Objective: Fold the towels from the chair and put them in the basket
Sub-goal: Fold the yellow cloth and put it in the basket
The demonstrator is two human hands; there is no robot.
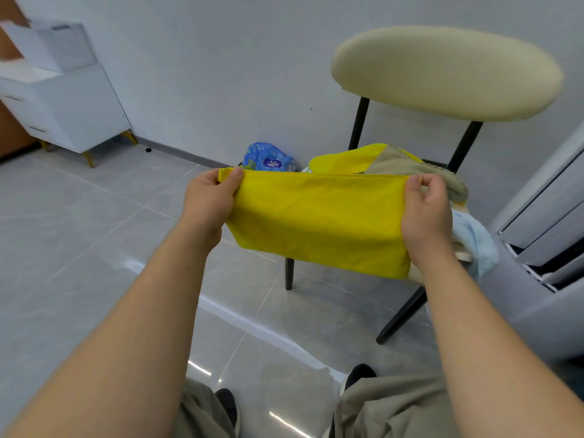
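Pinching the yellow towel (319, 216) by its top corners, left hand (208, 200) and right hand (426, 210) hold it taut before the chair (445, 74); matching corners exactly should keep the fold square.

Two hands show, the left hand (207, 205) and the right hand (426, 213), plus two yellow towels, a stretched yellow towel (319, 216) and a heaped yellow towel (347, 159), one tan towel (407, 167), one pale blue towel (474, 238), one chair (445, 71), one blue packet (268, 158), one white cabinet (72, 105) and two dark shoes (227, 403).
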